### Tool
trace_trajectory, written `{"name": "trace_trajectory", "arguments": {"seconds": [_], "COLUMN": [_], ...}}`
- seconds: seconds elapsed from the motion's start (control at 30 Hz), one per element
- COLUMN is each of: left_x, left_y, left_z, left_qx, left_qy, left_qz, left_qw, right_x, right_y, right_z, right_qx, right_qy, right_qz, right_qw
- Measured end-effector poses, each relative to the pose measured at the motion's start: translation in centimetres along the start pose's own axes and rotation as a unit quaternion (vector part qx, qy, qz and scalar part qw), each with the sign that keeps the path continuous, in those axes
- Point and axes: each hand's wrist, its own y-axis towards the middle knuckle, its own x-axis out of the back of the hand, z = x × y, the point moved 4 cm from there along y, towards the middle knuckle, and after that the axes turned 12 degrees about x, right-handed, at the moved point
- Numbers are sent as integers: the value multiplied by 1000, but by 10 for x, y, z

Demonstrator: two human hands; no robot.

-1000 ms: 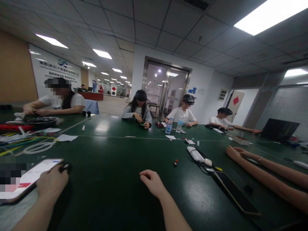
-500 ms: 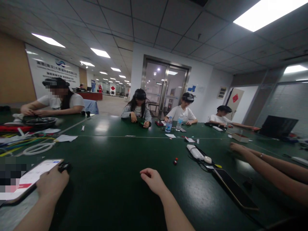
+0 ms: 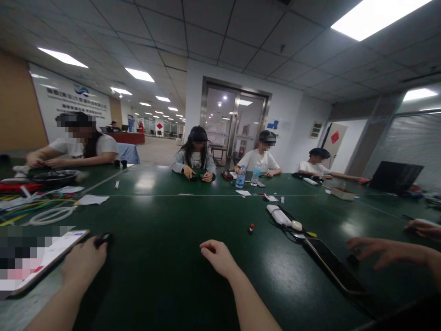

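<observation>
Down at the near-left corner of the table [image 3: 165,225], the left hand [image 3: 82,264] lies against the phone [image 3: 58,250], with a small black piece [image 3: 102,239] at its fingertips. I cannot tell whether it grips the piece. The right hand [image 3: 217,257] rests loosely curled and empty at the middle of the near edge. A flat, steady palm would probably keep the phone from sliding.

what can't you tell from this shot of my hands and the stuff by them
Head view:
- Phone screen: much of it blurred out.
- Small black object: left hand covers most of it.
- Right hand: curled fingers hide its palm.
- Red piece: too small to identify.
</observation>
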Motion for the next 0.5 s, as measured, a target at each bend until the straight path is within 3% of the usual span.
{"name": "trace_trajectory", "arguments": {"seconds": [0.1,0.13,0.2,0.3,0.5], "left_x": [-26,-36,-55,-67,-60], "left_y": [-42,-62,-98,-127,-127], "left_z": [-42,-59,-82,-95,-92], "left_qx": [-150,-234,-310,-341,-322], "left_qy": [-30,-67,-120,-162,-171], "left_qz": [92,158,276,347,386], "left_qw": [984,957,902,858,847], "right_x": [-2,-3,-4,-7,-13], "right_y": [1,1,0,-2,-4], "right_z": [-1,0,3,12,19], "right_qx": [0,2,13,44,60], "right_qy": [1,-1,-16,-61,-99], "right_qz": [-10,-14,-14,18,63], "right_qw": [1000,1000,1000,997,991]}}
